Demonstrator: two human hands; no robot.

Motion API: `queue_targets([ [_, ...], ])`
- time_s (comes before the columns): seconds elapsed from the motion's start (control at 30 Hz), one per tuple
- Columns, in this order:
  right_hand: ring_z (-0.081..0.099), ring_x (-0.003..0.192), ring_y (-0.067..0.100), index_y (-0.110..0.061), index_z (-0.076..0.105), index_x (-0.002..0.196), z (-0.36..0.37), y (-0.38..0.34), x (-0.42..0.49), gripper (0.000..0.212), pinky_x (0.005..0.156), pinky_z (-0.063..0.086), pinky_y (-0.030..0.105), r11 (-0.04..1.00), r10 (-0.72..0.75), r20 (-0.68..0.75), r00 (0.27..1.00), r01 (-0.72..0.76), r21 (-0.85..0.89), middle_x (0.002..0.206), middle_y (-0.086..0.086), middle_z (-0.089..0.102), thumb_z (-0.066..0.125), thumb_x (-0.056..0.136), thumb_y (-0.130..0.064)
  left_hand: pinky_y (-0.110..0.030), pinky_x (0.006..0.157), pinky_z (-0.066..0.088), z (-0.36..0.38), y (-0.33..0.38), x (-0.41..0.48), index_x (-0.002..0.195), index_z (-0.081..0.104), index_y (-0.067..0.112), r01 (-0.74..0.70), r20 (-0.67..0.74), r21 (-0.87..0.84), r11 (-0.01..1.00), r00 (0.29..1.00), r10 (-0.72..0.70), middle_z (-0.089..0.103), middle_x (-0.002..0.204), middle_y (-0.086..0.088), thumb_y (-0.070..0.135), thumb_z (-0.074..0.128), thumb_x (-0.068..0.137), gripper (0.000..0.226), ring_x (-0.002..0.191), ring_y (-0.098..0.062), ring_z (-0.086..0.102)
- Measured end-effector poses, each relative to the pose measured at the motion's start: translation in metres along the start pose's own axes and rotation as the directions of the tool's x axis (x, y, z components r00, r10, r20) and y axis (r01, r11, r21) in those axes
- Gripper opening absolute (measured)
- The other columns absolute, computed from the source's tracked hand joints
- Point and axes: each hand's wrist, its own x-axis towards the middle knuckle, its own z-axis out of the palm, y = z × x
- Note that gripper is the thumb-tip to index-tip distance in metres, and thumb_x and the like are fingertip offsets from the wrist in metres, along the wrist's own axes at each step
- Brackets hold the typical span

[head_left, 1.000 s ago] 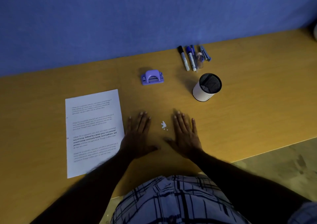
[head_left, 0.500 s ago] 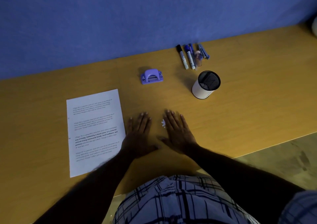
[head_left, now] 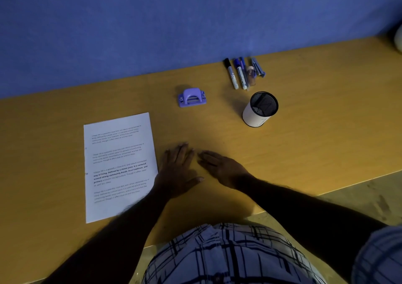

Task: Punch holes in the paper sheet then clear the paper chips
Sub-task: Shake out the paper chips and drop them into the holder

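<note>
Your left hand point(head_left: 178, 170) lies palm down on the tabletop point(head_left: 315, 131), its fingers point(head_left: 183, 153) straight and close together, thumb out to the right, holding nothing. Your right hand point(head_left: 219, 168) also lies flat and holds nothing, angled left, its fingertips just beside the left hand's.

The paper sheet point(head_left: 118, 166) lies flat at the left hand's outer edge. Its long axis runs from you toward the wall, slightly tilted, with the top edge farthest from you. It carries 4 printed paragraphs; the bold lines include "around strong community bonds, local traditions". The smaller print is not legible.

The purple hole punch point(head_left: 192, 98) sits beyond the hands, well apart from them, its long axis running left to right.
</note>
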Motion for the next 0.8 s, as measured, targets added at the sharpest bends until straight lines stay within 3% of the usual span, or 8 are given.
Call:
queue_targets([
  [0.2, 0.065, 0.108, 0.03, -0.005, 0.067, 0.116, -0.006, 0.001, -0.003, 0.045, 0.072, 0.061, 0.032, 0.995, -0.07, -0.167, 0.983, 0.057, -0.082, 0.122, 0.014, 0.065, 0.08, 0.073, -0.005, -0.056, 0.116, 0.02, -0.003, -0.001, 0.0, 0.151, 0.029, 0.018, 0.0, -0.012, -0.009, 1.0, 1.0, 0.0, 0.017, 0.162, -0.013, 0.08, 0.019, 0.082, 0.093, 0.147, -0.032, 0.019],
  [0.43, 0.066, 0.08, 0.021, -0.008, 0.075, 0.096, -0.019, 0.006, 0.01, 0.022, 0.055, 0.052, 0.025, 0.979, -0.153, -0.257, 0.954, 0.111, -0.172, 0.099, 0.006, 0.071, 0.068, 0.076, -0.009, -0.054, 0.111, 0.028, -0.007, -0.001, 0.0, 0.146, 0.041, 0.016, -0.018, -0.073, -0.006, 1.0, 0.997, 0.018, 0.03, 0.157, -0.016, 0.074, 0.03, 0.085, 0.085, 0.141, -0.034, 0.033],
  [0.53, 0.065, 0.079, 0.022, -0.008, 0.076, 0.092, -0.023, 0.005, 0.015, 0.019, 0.059, 0.052, 0.026, 0.973, -0.14, -0.251, 0.958, 0.087, -0.213, 0.096, 0.006, 0.071, 0.066, 0.075, -0.01, -0.054, 0.11, 0.03, -0.008, -0.001, 0.001, 0.145, 0.042, 0.016, -0.013, -0.076, -0.009, 1.0, 0.997, 0.013, 0.032, 0.156, -0.015, 0.073, 0.031, 0.086, 0.083, 0.14, -0.034, 0.035],
  [0.63, 0.062, 0.095, 0.027, -0.007, 0.072, 0.094, -0.024, 0.002, 0.022, 0.018, 0.078, 0.05, 0.031, 0.998, 0.051, -0.132, 0.99, -0.046, 0.038, 0.102, 0.009, 0.068, 0.056, 0.086, -0.005, -0.053, 0.108, 0.032, -0.01, -0.002, 0.003, 0.143, 0.045, 0.016, -0.016, -0.076, -0.015, 1.0, 0.997, 0.015, 0.036, 0.154, -0.015, 0.072, 0.032, 0.086, 0.08, 0.138, -0.034, 0.038],
  [0.7, 0.064, 0.097, 0.021, -0.007, 0.073, 0.096, -0.025, 0.001, 0.023, 0.018, 0.085, 0.048, 0.023, 0.91, 0.295, -0.135, 0.946, -0.235, 0.341, 0.103, 0.009, 0.071, 0.058, 0.088, -0.003, -0.053, 0.109, 0.032, -0.012, -0.003, 0.004, 0.142, 0.045, 0.018, -0.014, -0.069, -0.02, 1.0, 0.998, 0.013, 0.037, 0.153, -0.014, 0.072, 0.032, 0.086, 0.079, 0.138, -0.033, 0.038],
  [0.77, 0.067, 0.085, 0.008, -0.005, 0.076, 0.092, -0.029, 0.002, 0.023, 0.016, 0.078, 0.047, 0.012, 0.649, 0.549, -0.1, 0.83, -0.348, 0.677, 0.095, 0.007, 0.076, 0.065, 0.084, 0.001, -0.053, 0.108, 0.033, -0.013, -0.004, 0.006, 0.14, 0.047, 0.018, -0.01, -0.066, -0.039, 0.999, 0.998, 0.007, 0.038, 0.152, -0.014, 0.071, 0.035, 0.086, 0.077, 0.136, -0.034, 0.039],
  [0.8, 0.068, 0.079, 0.006, -0.004, 0.077, 0.088, -0.031, 0.002, 0.022, 0.013, 0.075, 0.049, 0.014, 0.437, 0.633, -0.011, 0.774, -0.346, 0.83, 0.089, 0.007, 0.077, 0.067, 0.082, 0.002, -0.053, 0.107, 0.034, -0.014, -0.004, 0.006, 0.139, 0.048, 0.017, -0.01, -0.066, -0.043, 0.999, 0.998, 0.007, 0.04, 0.151, -0.014, 0.07, 0.037, 0.085, 0.076, 0.135, -0.035, 0.041],
])
